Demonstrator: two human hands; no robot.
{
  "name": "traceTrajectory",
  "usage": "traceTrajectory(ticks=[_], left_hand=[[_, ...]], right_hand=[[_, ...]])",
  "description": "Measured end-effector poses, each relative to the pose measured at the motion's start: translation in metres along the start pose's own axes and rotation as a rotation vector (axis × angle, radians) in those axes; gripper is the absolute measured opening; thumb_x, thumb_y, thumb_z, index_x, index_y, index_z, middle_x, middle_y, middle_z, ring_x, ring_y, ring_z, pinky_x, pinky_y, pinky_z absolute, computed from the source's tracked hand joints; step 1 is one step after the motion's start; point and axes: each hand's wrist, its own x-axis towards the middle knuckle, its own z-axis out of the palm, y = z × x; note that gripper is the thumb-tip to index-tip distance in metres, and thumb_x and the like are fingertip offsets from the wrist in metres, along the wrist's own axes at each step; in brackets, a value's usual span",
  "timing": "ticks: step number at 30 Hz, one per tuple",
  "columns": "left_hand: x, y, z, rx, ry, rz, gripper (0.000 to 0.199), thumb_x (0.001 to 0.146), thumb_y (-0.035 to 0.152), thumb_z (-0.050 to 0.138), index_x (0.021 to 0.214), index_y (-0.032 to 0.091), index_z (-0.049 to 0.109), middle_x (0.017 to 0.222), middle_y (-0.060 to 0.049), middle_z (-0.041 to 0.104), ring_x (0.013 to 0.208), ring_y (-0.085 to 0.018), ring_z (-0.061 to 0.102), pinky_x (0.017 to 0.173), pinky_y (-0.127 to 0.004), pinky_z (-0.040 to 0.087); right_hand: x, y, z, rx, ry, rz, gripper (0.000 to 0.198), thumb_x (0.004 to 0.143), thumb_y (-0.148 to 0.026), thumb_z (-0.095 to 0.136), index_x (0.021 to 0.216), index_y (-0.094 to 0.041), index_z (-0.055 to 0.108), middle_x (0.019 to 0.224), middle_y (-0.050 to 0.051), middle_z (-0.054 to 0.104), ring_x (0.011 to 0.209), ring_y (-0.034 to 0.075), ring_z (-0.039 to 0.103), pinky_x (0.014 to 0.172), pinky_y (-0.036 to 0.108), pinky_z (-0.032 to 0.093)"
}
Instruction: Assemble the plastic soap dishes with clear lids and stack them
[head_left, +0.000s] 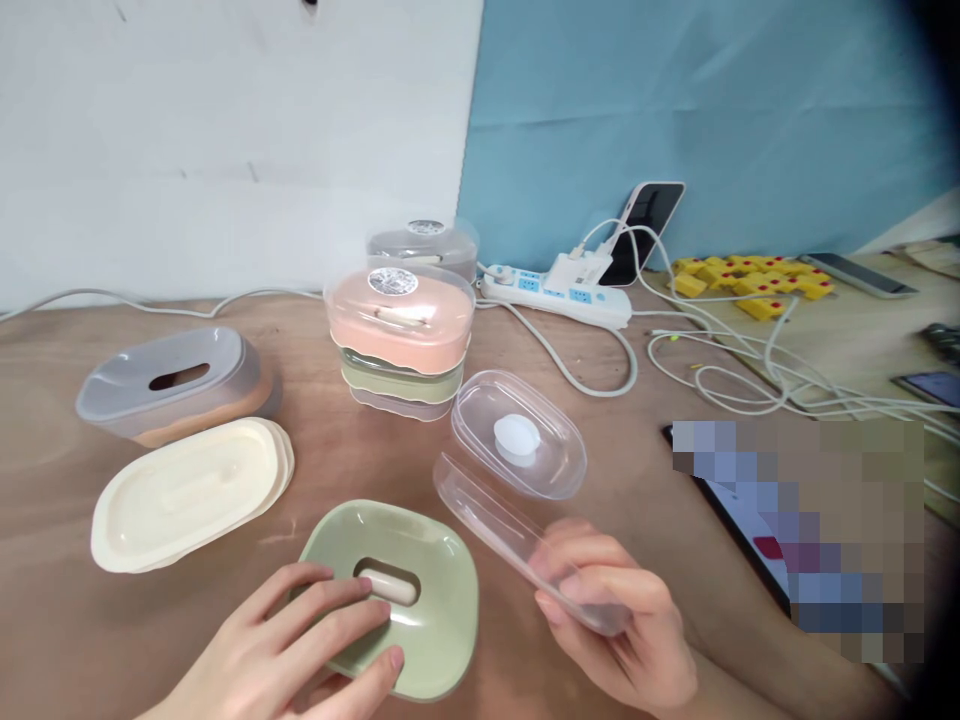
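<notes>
My left hand (307,640) lies with its fingers spread across a pale green oval dish (439,620) that has a slot in the middle. Inside the slot shows a cream-coloured bar (390,586). To the right, my right hand (615,610) is closed on the near end of a clear plastic cover (487,525), held tilted. Just beyond it lies another clear cover (555,450) with a white round piece (517,440) on it. Cream oval lids (187,490), seemingly stacked, are left of the green dish.
Grey slotted dishes (161,375) stand at the left. Behind are stacked oval boxes (405,320) with clear covers. Farther right are a power strip (555,298), a leaning phone (645,230), loose cables (739,395), yellow pieces (750,275) and a partly blurred tablet (739,540).
</notes>
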Motion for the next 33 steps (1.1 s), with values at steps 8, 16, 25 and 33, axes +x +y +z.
traceTrajectory(ticks=[8, 16, 25, 33], left_hand=[[-0.002, 0.0, 0.002, -0.023, 0.012, 0.033, 0.018, 0.092, 0.016, 0.055, 0.096, 0.025, 0.07, 0.091, 0.001, 0.074, 0.091, -0.016, 0.067, 0.09, -0.034, 0.051], [-0.009, 0.001, 0.006, -0.027, 0.037, 0.049, 0.02, 0.091, 0.015, 0.057, 0.102, 0.024, 0.07, 0.095, 0.0, 0.075, 0.102, -0.018, 0.067, 0.094, -0.032, 0.053], [-0.009, 0.007, 0.008, -0.033, 0.087, 0.028, 0.031, 0.099, 0.017, 0.041, 0.097, 0.023, 0.071, 0.103, 0.004, 0.074, 0.111, -0.013, 0.063, 0.112, -0.029, 0.038], [-0.017, -0.001, 0.013, -0.153, 0.066, 0.001, 0.02, 0.095, 0.02, 0.053, 0.109, 0.022, 0.068, 0.108, -0.001, 0.072, 0.119, -0.018, 0.058, 0.109, -0.036, 0.041]], right_hand=[[-0.004, 0.001, -0.001, 0.021, -0.014, 0.015, 0.029, 0.082, -0.002, 0.051, 0.104, -0.021, 0.048, 0.083, 0.003, 0.061, 0.067, 0.015, 0.061, 0.062, 0.033, 0.056], [0.002, -0.001, 0.0, 0.006, -0.001, 0.015, 0.018, 0.088, -0.009, 0.05, 0.101, -0.021, 0.049, 0.081, 0.003, 0.06, 0.066, 0.014, 0.06, 0.059, 0.032, 0.058], [0.0, -0.001, 0.0, 0.023, -0.002, 0.015, 0.02, 0.088, -0.007, 0.049, 0.103, -0.021, 0.049, 0.082, 0.004, 0.058, 0.069, 0.014, 0.061, 0.061, 0.031, 0.058], [-0.005, -0.005, 0.005, 0.089, 0.17, 0.253, 0.007, 0.09, -0.018, 0.055, 0.095, -0.021, 0.053, 0.078, 0.003, 0.061, 0.071, 0.014, 0.062, 0.063, 0.024, 0.055]])
